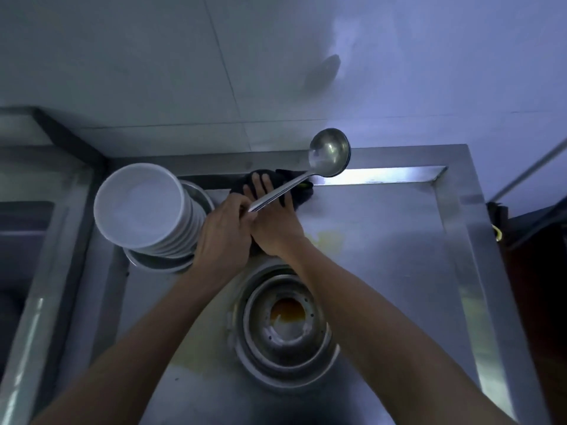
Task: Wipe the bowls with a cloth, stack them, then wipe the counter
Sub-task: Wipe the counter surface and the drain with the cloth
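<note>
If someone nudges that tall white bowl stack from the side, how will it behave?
The bowl stack is likely top-heavy: many nested bowls rise from a metal dish, so a high push could tip it. The bowls look rigid and smooth, probably sliding on each other. Probably heavy as a whole; a low push seems safer.

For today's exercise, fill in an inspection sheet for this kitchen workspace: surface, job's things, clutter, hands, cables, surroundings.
Surface: steel counter with a yellowish stain near the hands.
Job's things: white bowls stacked at left; dark cloth at the back edge.
Clutter: ladle; round burner recess with orange residue.
Hands: left hand grips the ladle handle; right hand presses flat on the cloth.
Cables: nothing seen.
Surroundings: tiled wall behind; dark item hanging at right, unclear.
</note>
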